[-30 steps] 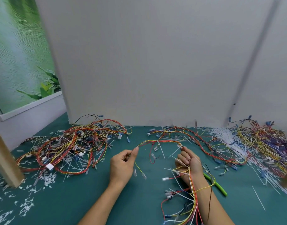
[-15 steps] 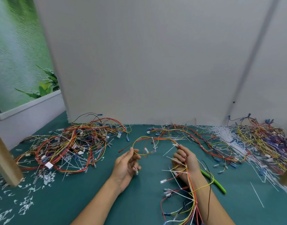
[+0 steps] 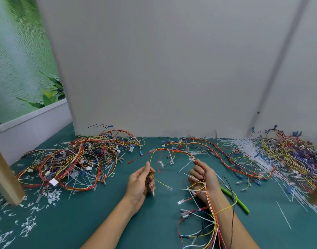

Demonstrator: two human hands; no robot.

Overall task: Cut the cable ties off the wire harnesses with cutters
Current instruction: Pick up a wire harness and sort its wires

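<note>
A wire harness (image 3: pixel 172 151) of red and yellow wires with white cable ties arcs above the green table between my hands. My right hand (image 3: pixel 203 178) grips the bundle, which trails down past my right wrist. My left hand (image 3: pixel 141 178) pinches thin wires of the same harness between thumb and fingers; a yellow wire with a clear terminal (image 3: pixel 169 188) hangs from it. Green-handled cutters (image 3: pixel 235 200) lie on the table just right of my right forearm, their head hidden behind it.
A big tangle of harnesses (image 3: pixel 73 162) lies at the left, another pile (image 3: pixel 288 159) at the right with loose white cable ties (image 3: pixel 249 146). Cut tie scraps (image 3: pixel 28 225) litter the front left. Wooden posts (image 3: pixel 5 178) stand at both sides; a grey partition (image 3: pixel 163 69) closes the back.
My left hand has shifted its hold along the thin wires and rose slightly. The harness arc spread wider between my hands. My right hand barely moved.
</note>
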